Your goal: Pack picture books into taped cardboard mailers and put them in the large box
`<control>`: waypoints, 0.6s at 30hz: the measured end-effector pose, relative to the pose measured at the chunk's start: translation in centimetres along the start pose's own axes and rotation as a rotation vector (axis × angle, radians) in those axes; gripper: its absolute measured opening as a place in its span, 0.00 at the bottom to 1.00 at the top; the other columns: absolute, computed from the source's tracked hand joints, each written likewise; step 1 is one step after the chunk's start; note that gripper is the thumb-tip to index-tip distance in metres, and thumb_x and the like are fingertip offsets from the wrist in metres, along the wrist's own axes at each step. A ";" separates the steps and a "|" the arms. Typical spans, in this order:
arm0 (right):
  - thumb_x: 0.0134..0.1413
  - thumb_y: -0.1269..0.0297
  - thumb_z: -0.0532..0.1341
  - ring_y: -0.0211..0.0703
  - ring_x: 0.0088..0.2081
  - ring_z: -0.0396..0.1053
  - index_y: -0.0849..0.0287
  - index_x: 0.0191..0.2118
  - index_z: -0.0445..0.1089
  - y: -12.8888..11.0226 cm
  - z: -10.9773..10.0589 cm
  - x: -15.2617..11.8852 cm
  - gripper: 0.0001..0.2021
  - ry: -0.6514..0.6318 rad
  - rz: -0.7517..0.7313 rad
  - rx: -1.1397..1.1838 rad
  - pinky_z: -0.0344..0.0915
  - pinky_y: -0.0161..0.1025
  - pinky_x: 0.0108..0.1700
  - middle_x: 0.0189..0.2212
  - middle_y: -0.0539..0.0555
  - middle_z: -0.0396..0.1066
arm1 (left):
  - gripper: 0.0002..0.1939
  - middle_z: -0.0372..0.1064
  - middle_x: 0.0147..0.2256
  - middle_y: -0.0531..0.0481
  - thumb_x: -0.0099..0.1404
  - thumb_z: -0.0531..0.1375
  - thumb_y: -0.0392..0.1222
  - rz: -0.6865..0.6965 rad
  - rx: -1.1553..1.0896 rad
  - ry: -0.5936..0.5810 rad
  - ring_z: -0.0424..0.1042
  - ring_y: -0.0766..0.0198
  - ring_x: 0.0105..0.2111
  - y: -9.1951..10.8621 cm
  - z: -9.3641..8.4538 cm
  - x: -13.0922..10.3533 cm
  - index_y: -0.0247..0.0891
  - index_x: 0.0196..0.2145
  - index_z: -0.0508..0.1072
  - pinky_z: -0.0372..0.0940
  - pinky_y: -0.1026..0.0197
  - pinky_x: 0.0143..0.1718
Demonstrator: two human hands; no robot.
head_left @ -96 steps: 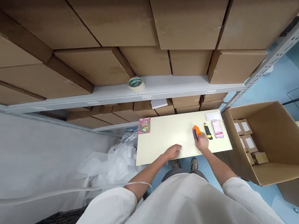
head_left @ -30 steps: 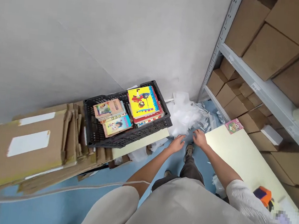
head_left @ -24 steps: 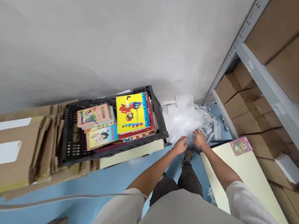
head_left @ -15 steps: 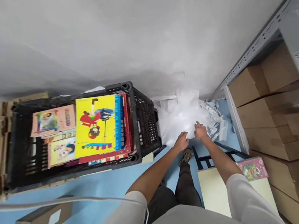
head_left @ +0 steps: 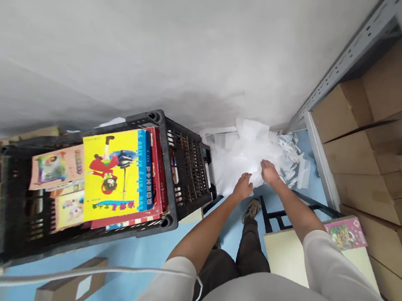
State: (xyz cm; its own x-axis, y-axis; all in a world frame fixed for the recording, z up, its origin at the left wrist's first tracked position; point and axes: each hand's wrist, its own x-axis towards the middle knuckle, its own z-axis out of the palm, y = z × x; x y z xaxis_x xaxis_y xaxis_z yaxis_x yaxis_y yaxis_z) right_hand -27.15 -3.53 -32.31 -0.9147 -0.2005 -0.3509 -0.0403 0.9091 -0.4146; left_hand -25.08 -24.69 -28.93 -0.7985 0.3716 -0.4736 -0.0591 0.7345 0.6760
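A heap of thin white translucent plastic bag [head_left: 240,150] bulges against the wall, with its near edge at both hands. My left hand [head_left: 243,186] has curled fingers closed at that edge. Just to the right and slightly farther off, my right hand [head_left: 269,172] also pinches the bag's edge, fingers bent inward. A small gap separates the hands. Beside the bag lies a pile of crumpled white and silvery scraps [head_left: 291,157]. What is inside the bag cannot be made out.
Left of the bag stands a black plastic crate [head_left: 194,178] with a yellow picture book [head_left: 112,174] on other books. On the right, a metal shelf [head_left: 324,161] holds brown cardboard boxes [head_left: 362,153]. A pink booklet [head_left: 346,233] lies on a pale stool [head_left: 283,255]. A white cable [head_left: 102,270] crosses the lower left.
My view has shifted slightly, so the crate sits farther left and the shelf farther right. Both hands stay at the plastic bag's near edge, with little movement.
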 end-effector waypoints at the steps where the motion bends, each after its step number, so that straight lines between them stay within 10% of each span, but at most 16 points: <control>1: 0.61 0.75 0.53 0.62 0.71 0.57 0.73 0.72 0.62 -0.4 -0.7 -0.9 0.33 0.037 -0.012 0.018 0.57 0.59 0.72 0.71 0.73 0.61 | 0.29 0.65 0.66 0.36 0.68 0.59 0.33 0.019 0.022 0.014 0.64 0.46 0.69 0.7 -0.5 -0.4 0.40 0.66 0.68 0.60 0.42 0.72; 9: 0.62 0.73 0.53 0.57 0.70 0.62 0.60 0.64 0.70 -4.5 -7.5 -11.8 0.26 0.340 -0.005 0.144 0.60 0.61 0.71 0.68 0.66 0.68 | 0.33 0.60 0.65 0.31 0.65 0.60 0.32 0.197 0.206 0.308 0.62 0.39 0.68 8.8 -5.8 -4.3 0.36 0.67 0.60 0.60 0.35 0.68; 18: 0.70 0.64 0.51 0.55 0.68 0.65 0.58 0.69 0.63 -13.1 -10.1 -27.3 0.25 0.556 0.295 0.228 0.62 0.57 0.70 0.65 0.65 0.70 | 0.43 0.48 0.76 0.32 0.64 0.57 0.31 0.511 0.370 0.042 0.50 0.37 0.75 14.0 -7.2 -11.2 0.39 0.75 0.53 0.48 0.34 0.73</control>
State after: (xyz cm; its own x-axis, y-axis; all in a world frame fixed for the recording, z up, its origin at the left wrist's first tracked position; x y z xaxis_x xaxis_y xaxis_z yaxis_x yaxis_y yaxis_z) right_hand -5.74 -6.30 -8.77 -0.9479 0.3182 -0.0170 0.2735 0.7850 -0.5558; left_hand -21.31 -22.67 -10.09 -0.6945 0.7103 -0.1145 0.5410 0.6205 0.5677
